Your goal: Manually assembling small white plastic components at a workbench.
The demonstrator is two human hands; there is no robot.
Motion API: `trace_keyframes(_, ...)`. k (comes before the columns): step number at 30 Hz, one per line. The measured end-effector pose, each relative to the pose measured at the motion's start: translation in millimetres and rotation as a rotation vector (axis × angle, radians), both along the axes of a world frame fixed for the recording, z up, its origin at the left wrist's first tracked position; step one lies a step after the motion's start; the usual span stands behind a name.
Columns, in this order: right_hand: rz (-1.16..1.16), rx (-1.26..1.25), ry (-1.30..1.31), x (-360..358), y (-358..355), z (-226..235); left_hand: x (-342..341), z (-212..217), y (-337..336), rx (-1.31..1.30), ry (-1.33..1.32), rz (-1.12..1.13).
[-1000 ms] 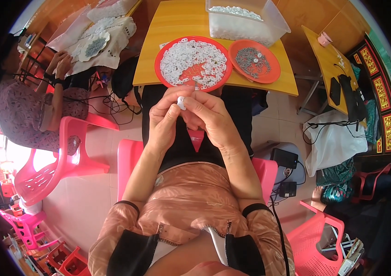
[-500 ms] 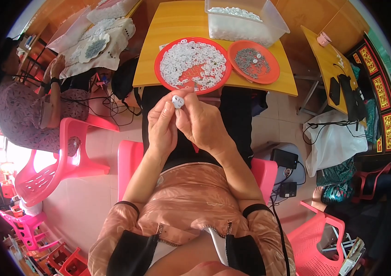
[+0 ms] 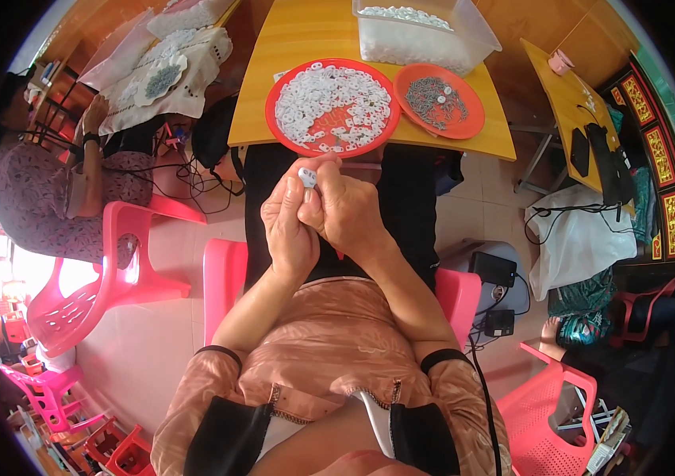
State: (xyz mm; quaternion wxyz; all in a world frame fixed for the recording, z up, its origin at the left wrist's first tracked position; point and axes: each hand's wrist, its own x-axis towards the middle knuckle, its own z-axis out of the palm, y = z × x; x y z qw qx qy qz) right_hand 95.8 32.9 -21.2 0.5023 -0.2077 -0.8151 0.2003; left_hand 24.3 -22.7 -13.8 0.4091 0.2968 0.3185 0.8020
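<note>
Between my two hands, just in front of the table edge, is a small white plastic piece (image 3: 307, 178) with dark holes in it. My left hand (image 3: 286, 213) is closed, its thumb and fingers pinching the piece from the left. Pressed against it from the right, my right hand (image 3: 347, 205) is closed on the same piece, fingertips touching those of the left. Beyond the hands, a red round tray (image 3: 271, 119) holds many similar white pieces (image 3: 329, 95). To its right, an orange-red plate (image 3: 471, 119) carries a heap of small grey metal parts (image 3: 434, 101) and a few white pieces.
A clear plastic bin (image 3: 425, 54) of white pieces stands at the back of the yellow table (image 3: 290, 32). At left, a co-worker (image 3: 59, 190) sits at a cloth-covered table (image 3: 202, 75). Pink chairs (image 3: 115, 262) and black cables (image 3: 186, 182) are around. A side table (image 3: 559, 103) stands right.
The white piece has turned in my fingers and now shows more edge-on. My left hand has shifted slightly right, closer against my right hand.
</note>
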Motion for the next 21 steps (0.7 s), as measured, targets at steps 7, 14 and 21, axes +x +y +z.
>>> trace_keyframes(7,0.017,-0.020,0.009,-1.6,-0.2,-3.6,-3.3,-3.2,-0.3,-0.047,0.041,0.023)
trace_keyframes(14,0.007,-0.058,0.004,-4.5,-1.4,-7.3,-7.6,-8.0,1.3,-0.116,0.048,-0.011)
trace_keyframes(21,0.044,-0.074,0.031,-3.7,0.2,-0.6,-9.3,-5.2,6.5,0.016,-0.031,-0.066)
